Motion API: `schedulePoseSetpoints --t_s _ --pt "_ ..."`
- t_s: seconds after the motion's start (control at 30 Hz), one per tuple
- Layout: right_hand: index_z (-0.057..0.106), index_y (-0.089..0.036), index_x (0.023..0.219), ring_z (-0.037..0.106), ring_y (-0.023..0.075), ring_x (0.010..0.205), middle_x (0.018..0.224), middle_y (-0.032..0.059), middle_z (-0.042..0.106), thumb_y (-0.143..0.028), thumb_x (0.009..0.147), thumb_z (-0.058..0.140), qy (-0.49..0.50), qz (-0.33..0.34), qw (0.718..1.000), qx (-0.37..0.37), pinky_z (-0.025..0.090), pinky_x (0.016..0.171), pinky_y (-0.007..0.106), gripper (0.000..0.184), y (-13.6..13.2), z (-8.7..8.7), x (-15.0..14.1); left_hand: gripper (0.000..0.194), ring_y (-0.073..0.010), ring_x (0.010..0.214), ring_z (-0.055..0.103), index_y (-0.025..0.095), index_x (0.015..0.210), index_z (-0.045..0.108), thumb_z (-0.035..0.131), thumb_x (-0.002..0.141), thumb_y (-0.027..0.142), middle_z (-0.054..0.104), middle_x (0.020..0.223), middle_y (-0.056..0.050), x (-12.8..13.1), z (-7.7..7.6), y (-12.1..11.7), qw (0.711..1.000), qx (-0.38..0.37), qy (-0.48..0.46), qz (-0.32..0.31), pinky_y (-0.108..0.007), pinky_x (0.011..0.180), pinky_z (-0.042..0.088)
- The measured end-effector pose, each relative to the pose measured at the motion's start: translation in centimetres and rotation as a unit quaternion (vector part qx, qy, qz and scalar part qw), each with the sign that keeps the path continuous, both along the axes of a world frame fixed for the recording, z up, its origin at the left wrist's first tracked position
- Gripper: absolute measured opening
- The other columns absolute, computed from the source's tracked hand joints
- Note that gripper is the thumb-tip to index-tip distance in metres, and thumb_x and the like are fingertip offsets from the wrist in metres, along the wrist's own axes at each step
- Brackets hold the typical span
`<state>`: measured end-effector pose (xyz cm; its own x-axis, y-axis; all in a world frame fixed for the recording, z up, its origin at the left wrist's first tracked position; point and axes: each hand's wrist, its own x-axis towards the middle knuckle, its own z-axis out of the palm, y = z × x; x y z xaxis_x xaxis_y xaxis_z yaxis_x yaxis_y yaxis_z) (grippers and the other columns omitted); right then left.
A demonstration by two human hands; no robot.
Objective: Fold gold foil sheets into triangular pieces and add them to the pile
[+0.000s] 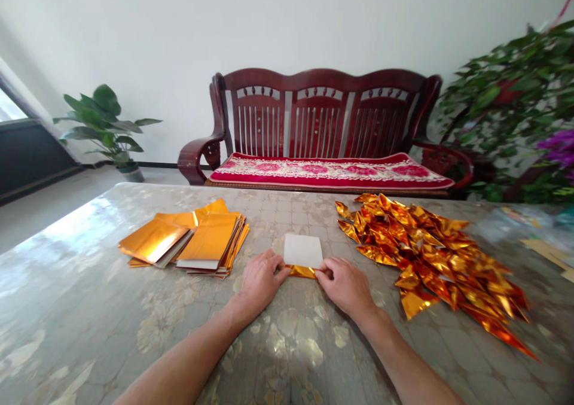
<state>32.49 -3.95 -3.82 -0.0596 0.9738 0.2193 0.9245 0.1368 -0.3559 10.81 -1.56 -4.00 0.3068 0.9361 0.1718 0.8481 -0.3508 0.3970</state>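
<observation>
A sheet of gold foil paper lies white side up on the table in front of me. Its near edge is folded over into a narrow gold strip. My left hand pinches the left end of that strip between thumb and fingers. At the right end, my right hand grips the strip the same way. To the left is a stack of flat gold foil sheets, some fanned out. A heap of folded gold foil pieces spreads over the table on the right.
The table has a glossy patterned cover. Behind it stands a dark red wooden bench with a red floral cushion. A clear plastic bag lies at the far right. Potted plants stand at both sides.
</observation>
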Motion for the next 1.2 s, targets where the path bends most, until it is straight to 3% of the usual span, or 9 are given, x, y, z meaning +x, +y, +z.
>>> schedulePoseSetpoints --t_s 0.23,0.47,0.7,0.9,1.2 --pt "0.061 -0.024 0.07 0.058 0.0154 0.077 0.076 -0.0026 0.067 -0.027 0.082 0.062 0.002 0.0 1.0 -0.006 0.031 0.063 0.026 0.013 0.0 0.2 -0.1 0.018 -0.0158 0.079 0.059 0.02 0.072 0.065 0.067 0.084 0.034 0.065 0.079 0.0 -0.2 0.1 0.0 0.998 -0.024 -0.053 0.007 -0.025 0.07 0.036" --pt "0.062 -0.023 0.071 0.058 0.0148 0.077 0.077 -0.0022 0.067 -0.026 0.082 0.061 -0.003 0.003 1.0 -0.004 0.031 0.063 0.026 0.012 -0.1 0.4 -0.2 0.024 -0.0157 0.077 0.061 0.022 0.073 0.07 0.06 0.088 0.038 0.069 0.079 0.0 0.4 0.2 0.1 0.993 -0.043 -0.105 0.045 -0.026 0.069 0.037" --pt "0.062 -0.023 0.07 0.058 0.0151 0.076 0.075 -0.002 0.066 -0.027 0.083 0.062 0.001 0.004 1.0 0.005 0.033 0.064 0.026 0.013 -0.2 0.4 -0.1 0.01 -0.0153 0.081 0.061 0.021 0.076 0.072 0.069 0.081 0.029 0.068 0.084 0.0 -0.1 -0.2 0.4 0.988 -0.049 -0.141 0.047 -0.025 0.073 0.041" --pt "0.06 -0.023 0.07 0.058 0.0151 0.079 0.076 -0.0023 0.065 -0.028 0.084 0.061 0.007 0.004 1.0 0.013 0.032 0.065 0.026 0.015 -0.2 0.1 0.0 0.007 -0.0164 0.088 0.06 0.021 0.077 0.069 0.068 0.083 0.025 0.065 0.087 -0.001 -0.7 -0.1 0.2 0.994 -0.018 -0.112 -0.004 -0.025 0.077 0.042" --pt "0.061 -0.023 0.072 0.058 0.0151 0.079 0.078 -0.0015 0.066 -0.026 0.084 0.06 -0.014 0.009 1.0 0.01 0.032 0.066 0.026 0.013 -0.1 0.0 0.1 0.009 -0.0194 0.093 0.059 0.023 0.077 0.071 0.066 0.081 0.028 0.064 0.09 -0.003 -0.3 0.5 0.2 0.998 -0.04 -0.041 0.009 -0.029 0.083 0.042"
